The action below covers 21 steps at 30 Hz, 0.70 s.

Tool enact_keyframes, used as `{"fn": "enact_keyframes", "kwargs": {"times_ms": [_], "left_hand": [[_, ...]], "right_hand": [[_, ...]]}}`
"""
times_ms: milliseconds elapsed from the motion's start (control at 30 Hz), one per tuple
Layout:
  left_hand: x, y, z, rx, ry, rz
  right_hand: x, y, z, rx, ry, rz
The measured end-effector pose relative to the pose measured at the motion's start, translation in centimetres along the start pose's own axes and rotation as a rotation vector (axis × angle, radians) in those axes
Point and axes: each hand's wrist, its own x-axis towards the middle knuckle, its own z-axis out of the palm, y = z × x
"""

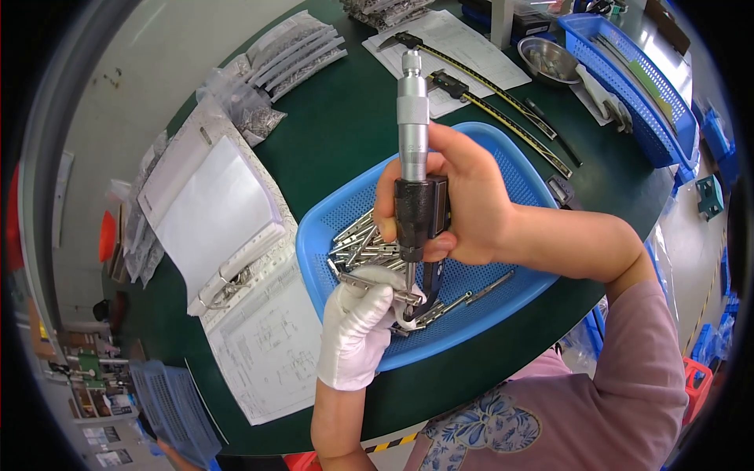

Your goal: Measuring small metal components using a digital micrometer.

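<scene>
Micrometer (411, 208) and metal part (400, 296): both hands loaded

Near: left hand (357, 334), white fabric glove, pinching the part between thumb and fingers. Part sits above the near side of the blue basket (312, 271), tilted, right end at the micrometer's measuring gap. Can't tell if the faces touch it. Part is slim, shiny, with small holes or slots; should be light, stiff and slick. Glove helps grip but probably dulls feel. Best hold: mid-length, end left free.

Right hand (475, 196), bare, is wrapped round the micrometer's black body, thimble pointing up and away. Silver barrel, dark curved frame. Likely dense, rigid, top-heavy; hold by body or frame, not the thimble. Treat as fragile: a knock could hurt the faces.

Under the hands: basket is perforated plastic, rounded corners, probably a bit flexible. Loose metal parts (361, 239) lie in a jumbled heap, hard and likely to slide.

Left: open binder (208, 204), glossy sleeves; drawing sheet (263, 353), flat thin paper.

Far: two calipers (510, 122), long, slim, yellow-and-dark beams, on the smooth green tabletop (345, 129). Clear plastic bags (294, 55) of parts, far left. Round metal bowl (550, 75), far right.
</scene>
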Motion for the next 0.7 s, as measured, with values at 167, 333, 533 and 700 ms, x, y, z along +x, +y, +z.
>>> {"fn": "enact_keyframes", "kwargs": {"times_ms": [167,333,533,700], "left_hand": [[0.00,0.06,-0.04,-0.007,-0.020,-0.033],[0.37,0.12,0.27,0.027,-0.027,-0.014],[0.14,-0.10,0.18,0.039,0.000,0.018],[0.13,-0.17,0.03,-0.015,-0.045,-0.008]], "right_hand": [[-0.37,-0.14,0.16,-0.009,-0.015,-0.075],[0.04,-0.03,-0.48,-0.041,-0.141,-0.139],[-0.37,-0.12,-0.30,0.033,-0.137,-0.126],[-0.26,0.22,-0.44,-0.118,-0.171,-0.222]]}}
